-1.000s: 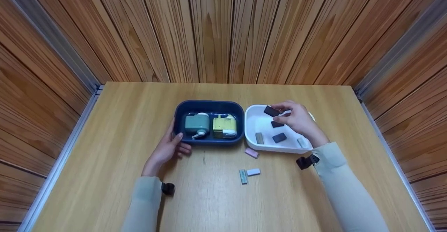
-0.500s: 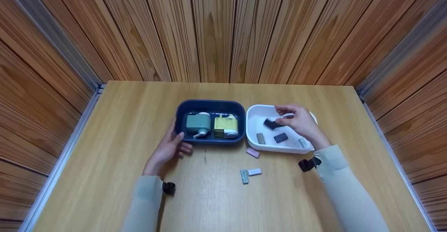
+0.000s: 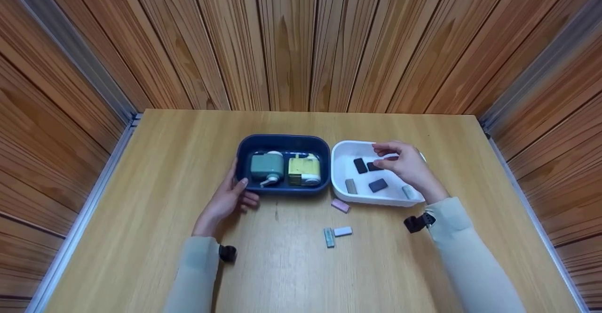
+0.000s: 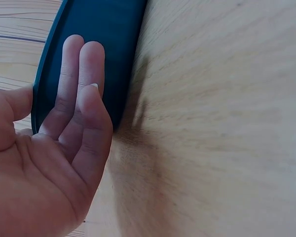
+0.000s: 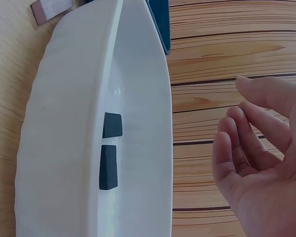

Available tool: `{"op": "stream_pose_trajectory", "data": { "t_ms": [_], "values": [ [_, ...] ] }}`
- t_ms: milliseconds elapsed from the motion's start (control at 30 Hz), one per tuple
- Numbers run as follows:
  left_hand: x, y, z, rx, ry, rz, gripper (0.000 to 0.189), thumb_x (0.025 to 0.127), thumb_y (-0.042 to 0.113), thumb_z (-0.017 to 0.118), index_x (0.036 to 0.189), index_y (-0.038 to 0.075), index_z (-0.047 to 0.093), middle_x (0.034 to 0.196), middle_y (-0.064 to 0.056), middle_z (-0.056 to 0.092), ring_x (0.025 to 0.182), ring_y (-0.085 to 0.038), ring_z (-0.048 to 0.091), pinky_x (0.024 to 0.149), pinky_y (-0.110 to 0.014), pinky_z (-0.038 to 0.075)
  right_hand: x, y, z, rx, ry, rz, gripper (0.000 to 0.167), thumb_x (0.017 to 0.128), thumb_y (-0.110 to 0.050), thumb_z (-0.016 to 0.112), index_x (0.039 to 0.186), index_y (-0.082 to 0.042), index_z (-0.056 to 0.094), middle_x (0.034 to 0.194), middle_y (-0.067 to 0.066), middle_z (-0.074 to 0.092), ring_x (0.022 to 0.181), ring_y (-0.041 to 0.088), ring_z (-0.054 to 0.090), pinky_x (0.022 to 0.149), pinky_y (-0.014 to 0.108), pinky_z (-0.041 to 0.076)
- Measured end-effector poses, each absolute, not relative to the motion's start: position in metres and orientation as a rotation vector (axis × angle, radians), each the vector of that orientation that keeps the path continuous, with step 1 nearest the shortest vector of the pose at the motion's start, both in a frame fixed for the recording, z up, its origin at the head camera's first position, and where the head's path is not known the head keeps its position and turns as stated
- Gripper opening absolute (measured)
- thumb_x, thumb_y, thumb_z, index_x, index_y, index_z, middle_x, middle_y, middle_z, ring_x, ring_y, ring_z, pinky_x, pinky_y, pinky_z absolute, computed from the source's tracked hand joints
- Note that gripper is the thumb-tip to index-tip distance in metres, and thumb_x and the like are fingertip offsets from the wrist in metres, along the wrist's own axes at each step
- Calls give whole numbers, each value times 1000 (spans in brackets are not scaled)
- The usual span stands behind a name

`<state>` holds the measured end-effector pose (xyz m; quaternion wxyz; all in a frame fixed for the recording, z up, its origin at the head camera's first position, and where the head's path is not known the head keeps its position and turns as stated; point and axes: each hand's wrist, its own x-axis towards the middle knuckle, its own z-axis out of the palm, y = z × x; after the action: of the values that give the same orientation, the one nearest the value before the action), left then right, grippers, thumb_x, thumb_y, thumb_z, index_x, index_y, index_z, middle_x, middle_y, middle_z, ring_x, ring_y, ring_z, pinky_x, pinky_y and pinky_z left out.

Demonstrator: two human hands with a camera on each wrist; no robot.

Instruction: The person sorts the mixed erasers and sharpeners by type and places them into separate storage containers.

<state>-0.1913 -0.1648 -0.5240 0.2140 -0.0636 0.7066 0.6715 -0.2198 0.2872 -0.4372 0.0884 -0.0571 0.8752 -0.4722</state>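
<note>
My left hand [image 3: 225,202] grips the near left corner of a dark blue tub [image 3: 282,139], thumb over the rim and fingers along the outer wall [image 4: 113,29]. Inside the tub sit a green box-shaped device [image 3: 264,166] with a small crank and a yellow one [image 3: 303,168], resembling pencil sharpeners. My right hand [image 3: 404,164] hovers over the white tray [image 3: 343,150], fingers loosely bent, holding nothing. A black eraser-like block [image 3: 360,165] lies in that tray, beside a second dark block [image 3: 374,166] partly hidden by my fingertips.
Also in the white tray are a dark grey block [image 3: 377,185], a grey-beige one [image 3: 351,186] and a pale one [image 3: 408,191]. On the table lie a pink block [image 3: 340,205], a white one [image 3: 343,231] and a teal one [image 3: 328,237]. Wooden walls surround the table.
My right hand has let go of the black block, which has dropped into the white tray and turned. That hand then draws slightly right; my left hand stays at the tub.
</note>
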Motion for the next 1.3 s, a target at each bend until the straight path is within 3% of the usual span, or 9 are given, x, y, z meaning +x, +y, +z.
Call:
{"op": "stream_pose_trajectory", "data": {
  "t_ms": [467,833,1300],
  "values": [
    [-189,-164,-524,-127,1988,1889,63,109,31,40,154,54,3,99,-21,71,90,-36,70,76,-44,54,-214,290,-442,-220,2613,-1451,42,92,-11,73,132,-4,63,126,15,62,119,37,56,102,46,45],
    [-190,-164,-523,-159,1959,1888,64,109,30,39,154,55,2,100,-22,70,92,-36,69,76,-43,53,-207,293,-444,-240,2621,-1484,42,91,-10,74,131,-4,63,125,16,62,114,33,59,92,24,49],
    [-190,-163,-523,-156,1957,1900,64,109,29,39,155,54,3,100,-21,70,91,-36,70,75,-41,53,-193,288,-443,-299,2633,-1505,41,89,-13,76,129,-5,66,123,16,62,113,33,59,89,19,49]
  ]
}}
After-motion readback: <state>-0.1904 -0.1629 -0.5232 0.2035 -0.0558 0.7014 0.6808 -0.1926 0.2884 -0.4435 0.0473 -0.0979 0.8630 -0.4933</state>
